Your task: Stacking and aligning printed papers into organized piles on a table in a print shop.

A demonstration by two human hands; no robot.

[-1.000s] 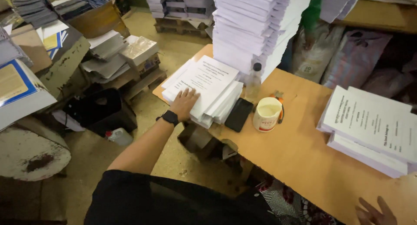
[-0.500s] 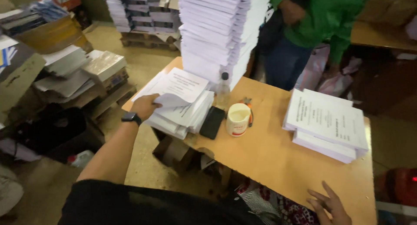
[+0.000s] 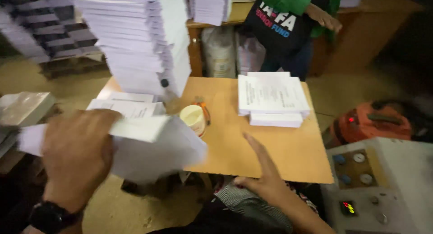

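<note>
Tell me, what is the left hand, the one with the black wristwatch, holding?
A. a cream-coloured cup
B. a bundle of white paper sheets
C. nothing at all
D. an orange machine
B: the left hand grips a bundle of white paper sheets lifted off the wooden table, while the cream-coloured cup stands apart on the table.

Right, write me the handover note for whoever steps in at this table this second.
Left hand: gripping a thick bundle of white printed sheets, lifted clear of the low white paper stack at the table's left edge.
Right hand: open, empty, fingers pointing over the bare light-brown wooden tabletop near its front edge.
On the table: a tall white paper tower at the back left, a cream cup beside it, a flat white paper pile at the right.
Done: one bundle picked up.
Left: the bundle is not set down anywhere yet; more sheets remain on the low stack.
</note>
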